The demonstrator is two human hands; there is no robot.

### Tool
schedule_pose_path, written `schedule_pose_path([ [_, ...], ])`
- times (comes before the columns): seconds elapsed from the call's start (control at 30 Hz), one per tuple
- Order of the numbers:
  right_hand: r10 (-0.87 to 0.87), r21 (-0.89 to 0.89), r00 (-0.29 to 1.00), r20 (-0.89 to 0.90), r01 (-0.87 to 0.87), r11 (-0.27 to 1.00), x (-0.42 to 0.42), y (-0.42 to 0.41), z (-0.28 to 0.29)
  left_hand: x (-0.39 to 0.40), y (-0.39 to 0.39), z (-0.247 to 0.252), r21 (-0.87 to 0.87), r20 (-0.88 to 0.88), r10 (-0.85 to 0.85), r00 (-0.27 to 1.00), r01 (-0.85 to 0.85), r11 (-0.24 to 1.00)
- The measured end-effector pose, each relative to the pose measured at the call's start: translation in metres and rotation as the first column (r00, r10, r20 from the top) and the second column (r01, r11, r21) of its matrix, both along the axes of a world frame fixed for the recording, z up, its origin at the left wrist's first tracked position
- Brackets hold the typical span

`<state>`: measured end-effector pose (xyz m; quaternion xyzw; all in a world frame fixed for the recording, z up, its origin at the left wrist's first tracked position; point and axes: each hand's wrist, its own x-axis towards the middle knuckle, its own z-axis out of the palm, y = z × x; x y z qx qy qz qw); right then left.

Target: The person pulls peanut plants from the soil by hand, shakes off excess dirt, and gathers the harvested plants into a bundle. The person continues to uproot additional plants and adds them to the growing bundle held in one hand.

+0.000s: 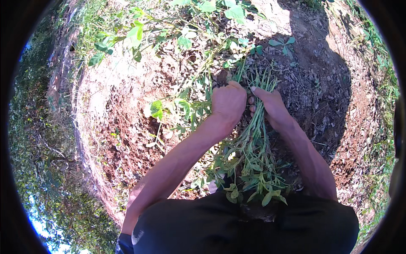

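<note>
My right hand [273, 106] is wrapped around a thick bundle of green leafy stems [258, 136]. The cut or pulled ends fan out above the fist, and the leaves hang down toward my dark shirt [203, 225]. Close by on the left, my left hand [229, 101] is curled into a fist, its back toward me. A few green stems [241, 71] come out at the top of that fist; its fingertips are hidden. Low leafy plants [187, 106] grow or lie just left of it.
Dry leaf litter and reddish soil [123, 152] cover the ground around me. More broad-leaved plants [203, 19] stand ahead, beyond my hands. A dark shadow [320, 82] falls to the right. Dense greenery [41, 152] lines the left side, and grass [380, 152] edges the right.
</note>
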<state>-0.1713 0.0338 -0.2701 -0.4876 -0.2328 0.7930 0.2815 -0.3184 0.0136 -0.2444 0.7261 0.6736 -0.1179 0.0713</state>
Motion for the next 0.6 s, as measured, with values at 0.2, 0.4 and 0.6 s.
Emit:
schedule_pose_path([
  [0.2,0.002,-0.002,1.0,0.032,-0.002,1.0,-0.001,-0.001,0.0,-0.004,-0.003,0.001,-0.08,0.107,0.037,0.994,-0.029,0.996],
  [0.4,-0.014,-0.012,0.999,0.038,0.015,1.0,0.001,0.0,-0.001,-0.024,0.014,-0.002,0.082,-0.015,-0.158,0.987,0.159,0.984],
  [0.6,0.017,0.008,0.999,0.036,-0.017,1.0,-0.003,-0.001,-0.004,-0.055,0.037,-0.01,-0.041,-0.038,0.065,0.997,-0.067,0.997],
])
